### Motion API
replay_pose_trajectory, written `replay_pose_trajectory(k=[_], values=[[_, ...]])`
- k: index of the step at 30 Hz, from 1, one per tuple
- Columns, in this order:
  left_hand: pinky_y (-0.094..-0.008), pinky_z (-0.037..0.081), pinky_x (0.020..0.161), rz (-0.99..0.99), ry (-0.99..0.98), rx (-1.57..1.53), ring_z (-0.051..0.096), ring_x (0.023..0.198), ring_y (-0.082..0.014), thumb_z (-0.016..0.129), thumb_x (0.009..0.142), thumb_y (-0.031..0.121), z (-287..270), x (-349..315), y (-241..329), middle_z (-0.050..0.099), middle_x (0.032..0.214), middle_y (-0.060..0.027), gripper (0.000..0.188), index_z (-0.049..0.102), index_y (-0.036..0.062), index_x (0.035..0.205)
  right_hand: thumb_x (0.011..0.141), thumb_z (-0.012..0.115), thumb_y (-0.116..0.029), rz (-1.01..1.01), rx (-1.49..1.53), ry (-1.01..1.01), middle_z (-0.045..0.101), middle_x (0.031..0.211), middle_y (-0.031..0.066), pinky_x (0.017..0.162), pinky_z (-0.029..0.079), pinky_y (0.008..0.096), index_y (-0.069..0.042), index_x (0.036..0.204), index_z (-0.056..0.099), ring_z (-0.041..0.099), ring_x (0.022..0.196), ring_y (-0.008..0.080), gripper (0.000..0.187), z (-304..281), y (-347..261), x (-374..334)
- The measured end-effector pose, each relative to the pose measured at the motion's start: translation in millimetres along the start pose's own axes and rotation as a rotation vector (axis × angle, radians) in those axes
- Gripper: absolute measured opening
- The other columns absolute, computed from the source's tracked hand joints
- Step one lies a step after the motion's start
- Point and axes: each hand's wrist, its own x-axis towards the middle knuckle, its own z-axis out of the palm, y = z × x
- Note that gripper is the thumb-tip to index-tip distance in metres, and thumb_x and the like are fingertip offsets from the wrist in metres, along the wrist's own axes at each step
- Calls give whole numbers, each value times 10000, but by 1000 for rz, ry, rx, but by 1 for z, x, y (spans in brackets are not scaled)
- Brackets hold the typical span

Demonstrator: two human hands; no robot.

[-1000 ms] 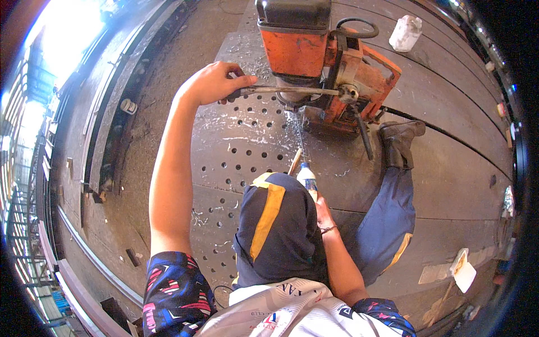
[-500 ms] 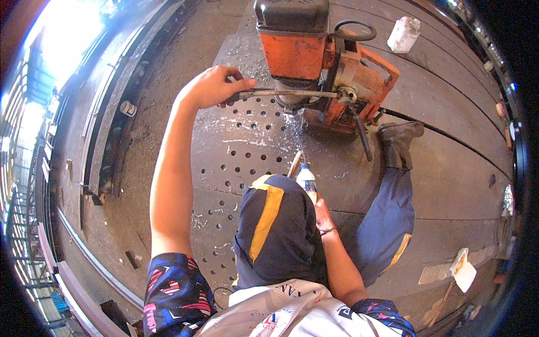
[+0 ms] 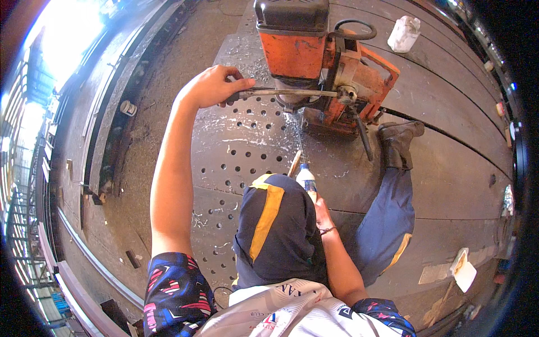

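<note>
My left hand (image 3: pixel 210 88) is closed around the dark grip of a feed lever (image 3: pixel 292 92), which runs right to the hub of an orange magnetic drill (image 3: pixel 292 53). My right hand (image 3: pixel 321 212), partly hidden by my raised knee, grips a plastic squeeze bottle (image 3: pixel 306 178) with a blue cap and pale liquid. From its tip a thin stream reaches toward the drill's lower end. The drill stands on a dark steel plate (image 3: pixel 224 196) with several rows of round holes. Metal chips and wet streaks lie around the drilling spot. A thin brown stick (image 3: pixel 294 163) shows beside the bottle.
Past the drill stands a white plastic container (image 3: pixel 403 35). My boot (image 3: pixel 398 140) rests right of the drill, near a black cable (image 3: pixel 443 135). At the lower right lies a white piece (image 3: pixel 465 275) on cardboard. Steel beams (image 3: pixel 120 95) and a small white tub (image 3: pixel 128 108) are at left.
The lever's grip and both hands look almost unmoved. The liquid stream from the bottle has shifted very slightly.
</note>
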Motion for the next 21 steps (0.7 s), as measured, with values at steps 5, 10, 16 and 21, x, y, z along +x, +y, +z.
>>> replay_pose_trajectory(k=[5, 10, 16, 21], values=[[-309, 503, 548, -6, -5, -4, 632, 542, -139, 633, 891, 588, 0, -1, 0, 690, 681, -85, 566, 712, 44, 1021, 796, 677, -139, -9, 39, -6, 691, 969, 50, 762, 512, 294, -8, 1113, 646, 640, 851, 151, 344, 2, -6, -3], [-309, 498, 545, -1, -5, -12, 629, 537, -140, 635, 889, 587, 1, 0, 0, 686, 677, -88, 571, 712, 38, 1025, 801, 679, -138, -16, 117, -29, 688, 1000, 51, 780, 515, 297, -14, 1140, 635, 641, 868, 154, 364, 1, 5, 2], [-307, 494, 542, -11, -3, -11, 629, 534, -143, 638, 886, 588, 0, -2, 1, 685, 676, -94, 578, 711, 32, 1026, 829, 704, -121, -58, 88, -3, 681, 1079, 52, 852, 508, 305, -26, 1185, 614, 639, 942, 157, 379, 5, 3, 3], [-306, 499, 542, 3, -4, -41, 629, 539, -140, 641, 891, 576, 2, 0, -4, 687, 682, -94, 562, 709, 33, 1015, 854, 696, -119, -170, 49, -47, 681, 1113, 56, 878, 503, 311, -36, 1222, 605, 640, 983, 168, 388, 5, 2, 7]])
